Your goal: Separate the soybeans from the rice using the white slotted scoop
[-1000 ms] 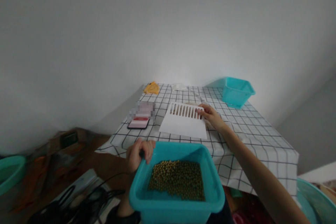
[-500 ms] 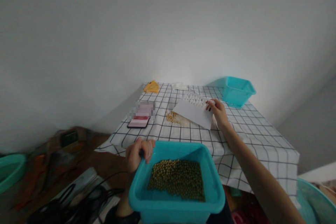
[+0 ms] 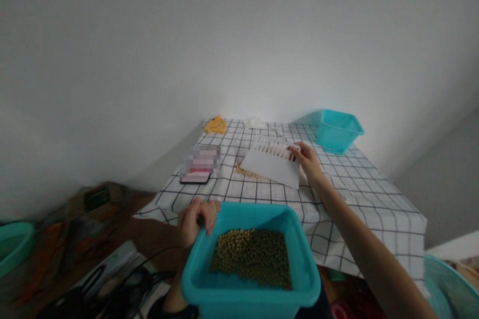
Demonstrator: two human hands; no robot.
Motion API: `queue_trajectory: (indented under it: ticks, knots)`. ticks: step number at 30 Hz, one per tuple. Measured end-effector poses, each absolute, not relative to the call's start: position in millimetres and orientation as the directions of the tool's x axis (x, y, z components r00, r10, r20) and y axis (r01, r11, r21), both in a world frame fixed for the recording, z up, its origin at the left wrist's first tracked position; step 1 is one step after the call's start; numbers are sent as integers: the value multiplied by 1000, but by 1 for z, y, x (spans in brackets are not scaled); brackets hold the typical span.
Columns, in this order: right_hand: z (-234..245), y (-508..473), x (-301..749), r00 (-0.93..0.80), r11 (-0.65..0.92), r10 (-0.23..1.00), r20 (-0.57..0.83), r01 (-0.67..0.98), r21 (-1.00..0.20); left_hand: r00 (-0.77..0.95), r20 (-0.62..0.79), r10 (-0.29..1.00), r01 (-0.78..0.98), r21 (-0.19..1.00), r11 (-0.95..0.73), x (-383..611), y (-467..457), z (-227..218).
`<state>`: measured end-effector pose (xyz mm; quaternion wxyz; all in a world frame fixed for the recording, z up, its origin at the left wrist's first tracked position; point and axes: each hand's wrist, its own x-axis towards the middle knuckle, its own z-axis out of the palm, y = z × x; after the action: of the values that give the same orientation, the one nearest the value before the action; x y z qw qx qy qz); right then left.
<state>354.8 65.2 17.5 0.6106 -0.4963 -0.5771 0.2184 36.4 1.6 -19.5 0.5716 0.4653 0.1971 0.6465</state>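
My left hand (image 3: 199,220) is closed over the left rim of a teal plastic basin (image 3: 258,295), near its far corner. Round beans (image 3: 250,254), yellowish to greenish brown, cover much of the basin's floor. Out over the table, my right hand (image 3: 305,157) grips the right end of a flat white board (image 3: 271,167) with a row of slots along its far side. The board is tilted above a small pile of pale yellow beans (image 3: 245,170), partly hiding them.
A checked cloth (image 3: 359,174) covers the table. On it are a phone (image 3: 196,176) at left, a yellow cloth (image 3: 215,125), a crumpled white piece (image 3: 255,123) and another teal basin (image 3: 339,132) at back right. Dark cables (image 3: 127,284) and a green tub (image 3: 15,244) lie low at left.
My right hand has drawn the white board slightly left and nearer to me, so it covers more of the pale beans. The left hand keeps its grip on the basin.
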Motion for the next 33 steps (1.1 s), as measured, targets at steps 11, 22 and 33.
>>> queue_trajectory:
  ticks: [11, 22, 33]
  knots:
    - [16, 65, 354, 184, 437, 847, 500, 295, -850, 50, 323, 945, -583, 778, -235, 42, -4, -15]
    - [19, 63, 349, 119, 449, 863, 491, 266, -853, 51, 316, 948, -578, 783, -230, 40, -1, -14]
    - [17, 64, 349, 116, 452, 864, 490, 250, -857, 82, 362, 929, -561, 787, -258, 36, 2, -19]
